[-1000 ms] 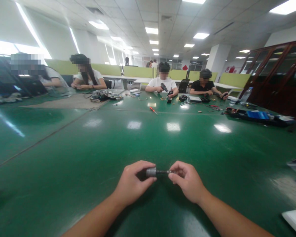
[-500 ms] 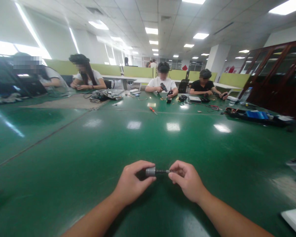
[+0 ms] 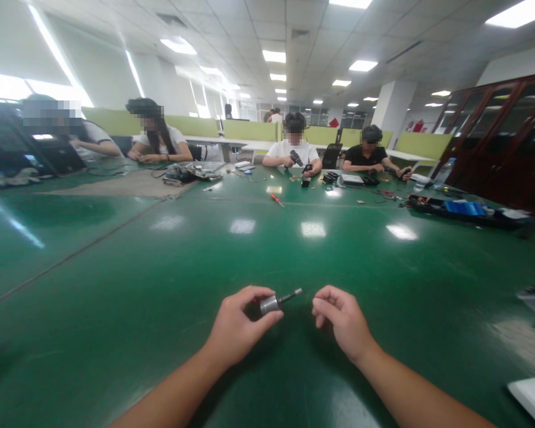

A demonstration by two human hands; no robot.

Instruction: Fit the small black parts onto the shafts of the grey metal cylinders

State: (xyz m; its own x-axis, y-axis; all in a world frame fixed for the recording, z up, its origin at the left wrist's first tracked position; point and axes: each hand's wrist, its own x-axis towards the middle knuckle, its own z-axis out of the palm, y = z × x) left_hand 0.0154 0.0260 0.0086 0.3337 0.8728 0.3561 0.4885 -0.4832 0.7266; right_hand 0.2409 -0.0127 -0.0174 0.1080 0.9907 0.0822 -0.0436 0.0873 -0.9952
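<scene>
My left hand (image 3: 238, 327) grips a small silver metal cylinder (image 3: 269, 305) between thumb and fingers, above the green tabletop. From its right end sticks a thin dark shaft (image 3: 289, 296) with a lighter tip, tilted up to the right. The part looks like a small motor, but its exact kind is not clear. Just right of the tip, apart from it, my right hand (image 3: 341, 321) has its thumb and curled fingers drawn together. Whatever they may hold is hidden.
The green table (image 3: 196, 255) stretches away before me. A red screwdriver (image 3: 275, 200) lies farther off, and a black tray of parts (image 3: 463, 209) stands at the right. A white object (image 3: 532, 395) is near right. Several people sit across the table, one holding a power drill (image 3: 296, 157).
My right hand has come away from the shaft's end, and the dark spiral piece seen at its fingers no longer shows. The cylinder's shaft now tilts upward in my left hand.
</scene>
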